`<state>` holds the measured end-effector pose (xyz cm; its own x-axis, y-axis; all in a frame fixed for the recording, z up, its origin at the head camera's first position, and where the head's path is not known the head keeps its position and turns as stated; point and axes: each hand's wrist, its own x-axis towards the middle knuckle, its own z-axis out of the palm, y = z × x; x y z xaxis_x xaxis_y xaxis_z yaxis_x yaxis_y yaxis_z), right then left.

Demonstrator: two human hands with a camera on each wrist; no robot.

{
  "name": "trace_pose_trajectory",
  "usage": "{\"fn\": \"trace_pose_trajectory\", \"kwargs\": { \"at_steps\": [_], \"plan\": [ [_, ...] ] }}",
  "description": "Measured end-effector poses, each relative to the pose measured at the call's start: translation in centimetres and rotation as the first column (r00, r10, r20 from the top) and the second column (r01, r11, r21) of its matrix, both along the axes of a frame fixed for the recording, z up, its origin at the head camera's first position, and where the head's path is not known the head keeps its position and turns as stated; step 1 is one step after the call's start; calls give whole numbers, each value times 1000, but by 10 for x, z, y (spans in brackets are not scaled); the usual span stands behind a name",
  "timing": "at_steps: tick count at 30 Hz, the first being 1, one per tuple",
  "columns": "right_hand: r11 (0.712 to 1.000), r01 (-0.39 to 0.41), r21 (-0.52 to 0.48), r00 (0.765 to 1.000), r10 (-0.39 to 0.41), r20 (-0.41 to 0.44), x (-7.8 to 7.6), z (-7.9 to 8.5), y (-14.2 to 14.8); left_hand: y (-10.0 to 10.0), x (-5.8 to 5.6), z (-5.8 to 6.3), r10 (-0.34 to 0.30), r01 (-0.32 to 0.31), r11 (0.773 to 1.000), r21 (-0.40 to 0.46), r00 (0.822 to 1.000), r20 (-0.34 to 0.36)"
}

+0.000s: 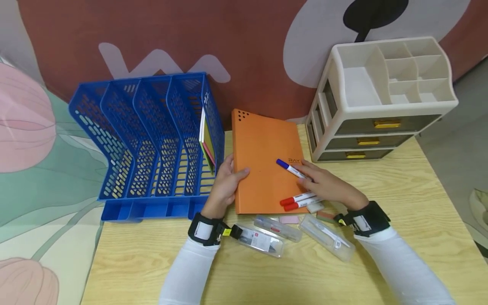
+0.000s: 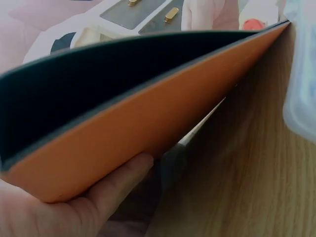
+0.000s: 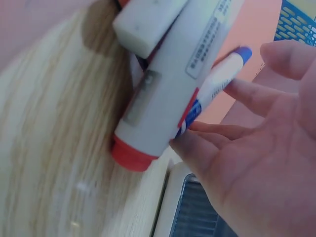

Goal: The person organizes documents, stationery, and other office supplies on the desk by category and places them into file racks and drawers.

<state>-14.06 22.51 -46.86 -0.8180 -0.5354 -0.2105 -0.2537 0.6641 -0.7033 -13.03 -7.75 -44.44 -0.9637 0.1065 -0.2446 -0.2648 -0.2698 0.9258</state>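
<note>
An orange folder (image 1: pixel 267 161) is gripped at its left edge by my left hand (image 1: pixel 225 186), thumb on the cover. In the left wrist view, the folder (image 2: pixel 123 118) is tilted up off the wooden table, with fingers under its orange side and a dark gap between its covers. My right hand (image 1: pixel 328 184) is over the folder's right side, its extended fingers at a blue-capped marker (image 1: pixel 289 167). The right wrist view shows fingertips touching this marker (image 3: pixel 217 84), the thumb apart from it. Two red-capped markers (image 1: pixel 299 201) and a white eraser (image 1: pixel 314 207) lie near the folder's lower right corner.
A blue file rack (image 1: pixel 152 144) with thin notebooks (image 1: pixel 206 142) in its right slot stands left. A white drawer organizer (image 1: pixel 381 106) stands back right. Several clear plastic cases (image 1: pixel 328 237) and a pink block (image 1: pixel 289 219) lie in front of the folder.
</note>
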Motion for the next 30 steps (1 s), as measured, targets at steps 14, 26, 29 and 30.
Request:
{"fn": "trace_pose_trajectory", "kwargs": {
  "at_steps": [14, 26, 29, 30],
  "plan": [
    [996, 43, -78, 998, -47, -45, -4, 9, -12, -11, 16, 41, -12, 4, 997, -82, 995, -95],
    [991, 134, -26, 988, -136, -71, -4, 18, -24, -21, 35, 66, -64, -7, 963, -271, 965, -255],
    [989, 144, -28, 988, -146, -56, -3, 20, -27, -21, 39, 71, -67, -14, 956, -293, 962, -265],
    [989, 146, -33, 987, -147, -56, -3, 21, -28, -21, 40, 73, -67, -16, 955, -297, 961, -267]
  ]
}}
